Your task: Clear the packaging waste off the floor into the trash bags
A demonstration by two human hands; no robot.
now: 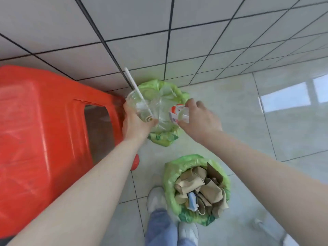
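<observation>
A person's left hand (133,121) grips a clear plastic cup (140,105) with a white straw (136,89), while the right hand (198,119) pinches a clear bottle (179,113) whose red-and-white label is too blurred to read. Both grips hover over the far green trash bag (165,139); the near green bag (170,183), below the grips, holds crumpled brown paper (200,189).

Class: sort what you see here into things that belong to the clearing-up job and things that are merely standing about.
Job: cup with straw in left hand; bottle in right hand; far bag; near bag of cardboard.
Bystanders: red stool; shoes.
</observation>
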